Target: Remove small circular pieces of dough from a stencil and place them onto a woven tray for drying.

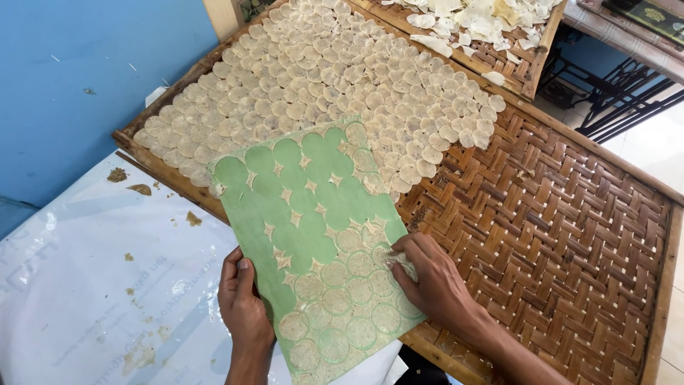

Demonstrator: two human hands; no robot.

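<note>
A green flat board (313, 207) lies tilted across the near edge of a woven bamboo tray (570, 235). Thin round dough discs (335, 299) cover its near half; its far half shows bare green circles with small star-shaped scraps between them. My left hand (246, 303) grips the board's left edge. My right hand (427, 274) rests on the board's right side, fingers pinching a pale disc (400, 261). Many pale round discs (320, 78) lie in overlapping rows on the tray's far half.
A second woven tray (524, 64) with loose pale scraps sits at the back. White plastic sheeting (85, 285) with brown crumbs covers the surface at left. A blue wall (71, 71) stands behind. Dark metal legs (613, 93) show at right.
</note>
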